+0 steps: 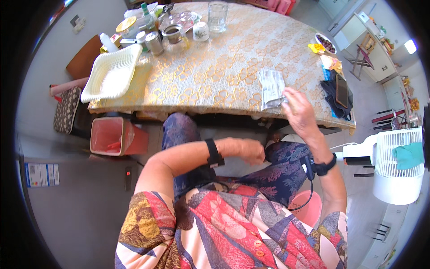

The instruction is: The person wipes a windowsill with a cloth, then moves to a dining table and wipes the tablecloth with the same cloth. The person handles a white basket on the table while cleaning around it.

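A flat grey-and-white packet or folded printed sheet (271, 86) lies near the front edge of the table, on the patterned tablecloth (215, 64). My right hand (300, 112) is at its lower right corner, thumb and fingers pinching the edge. Over my lap, below the table edge, hangs my left hand (248, 151) with its fingers curled and slightly blurred. Its palm side is hidden, so whether anything is inside cannot be seen.
At left stand a white woven basket (112, 75), several jars and a glass pitcher (217, 16). A phone (341, 90) rests on a dark bag (331, 97) at right. Below are a pink bin (107, 136) and a pink bucket (307, 205); a white fan (398, 164) stands beside me.
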Demonstrator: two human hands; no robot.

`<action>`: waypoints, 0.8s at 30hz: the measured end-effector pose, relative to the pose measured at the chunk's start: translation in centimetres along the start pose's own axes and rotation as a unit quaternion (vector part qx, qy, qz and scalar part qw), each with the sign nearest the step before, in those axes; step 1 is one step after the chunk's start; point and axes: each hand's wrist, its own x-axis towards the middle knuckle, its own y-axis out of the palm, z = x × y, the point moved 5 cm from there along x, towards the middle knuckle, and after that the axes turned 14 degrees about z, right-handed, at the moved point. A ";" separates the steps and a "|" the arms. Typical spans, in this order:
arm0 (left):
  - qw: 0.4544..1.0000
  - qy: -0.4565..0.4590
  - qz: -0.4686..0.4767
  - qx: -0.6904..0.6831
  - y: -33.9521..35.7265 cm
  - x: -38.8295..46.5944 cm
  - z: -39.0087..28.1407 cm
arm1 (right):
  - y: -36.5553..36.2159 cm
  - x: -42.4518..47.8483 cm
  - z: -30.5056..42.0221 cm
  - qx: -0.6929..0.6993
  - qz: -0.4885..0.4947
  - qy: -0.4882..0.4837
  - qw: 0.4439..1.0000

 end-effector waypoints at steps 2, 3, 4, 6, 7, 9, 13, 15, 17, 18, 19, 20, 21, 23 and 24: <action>0.996 -0.035 0.076 -0.033 1.3 0.3 0.4 | 3.6 1.5 -2.7 -0.052 0.053 0.019 0.997; 0.993 -0.033 0.107 -0.044 1.4 0.4 0.4 | 5.0 2.1 -3.9 -0.073 0.077 0.031 0.994; 0.992 -0.036 0.114 -0.049 1.6 0.4 0.7 | 6.2 2.8 -5.0 -0.094 0.102 0.041 0.989; 0.991 -0.032 0.122 -0.047 2.4 0.8 2.0 | 7.3 3.5 -5.3 -0.111 0.127 0.024 0.985; 0.990 -0.024 0.124 -0.063 2.8 0.7 2.7 | 7.7 3.8 -5.0 -0.110 0.138 0.016 0.984; 0.985 -0.016 0.134 -0.103 4.2 0.9 5.0 | 7.7 4.3 -4.7 -0.122 0.135 -0.020 0.983; 0.984 -0.019 0.169 0.054 5.8 2.1 6.0 | 8.2 4.9 -6.1 -0.115 0.149 -0.040 0.981; 0.987 0.028 0.107 0.119 4.9 1.6 3.7 | 8.5 5.6 -7.1 -0.110 0.150 -0.054 0.981; 0.985 -0.002 0.128 0.113 4.7 1.3 3.3 | 8.7 7.1 -7.4 -0.098 0.160 -0.056 0.981; 0.985 -0.009 0.121 0.119 4.5 1.0 3.2 | 8.9 7.9 -7.7 -0.090 0.164 -0.057 0.981; 0.986 -0.016 0.113 0.126 4.2 0.6 3.2 | 9.1 9.0 -7.8 -0.091 0.156 -0.071 0.981; 0.983 -0.023 0.113 0.141 4.0 0.3 3.1 | 9.6 10.3 -8.0 -0.092 0.149 -0.085 0.981; 0.981 -0.030 0.113 0.157 3.6 0.0 3.0 | 9.9 11.7 -8.2 -0.094 0.141 -0.099 0.980; 0.979 -0.033 0.104 0.174 3.2 -0.2 2.7 | 10.7 14.5 -8.5 -0.111 0.143 -0.109 0.978; 0.980 -0.031 0.093 0.176 3.1 -0.2 2.6 | 11.1 16.1 -8.6 -0.120 0.143 -0.114 0.976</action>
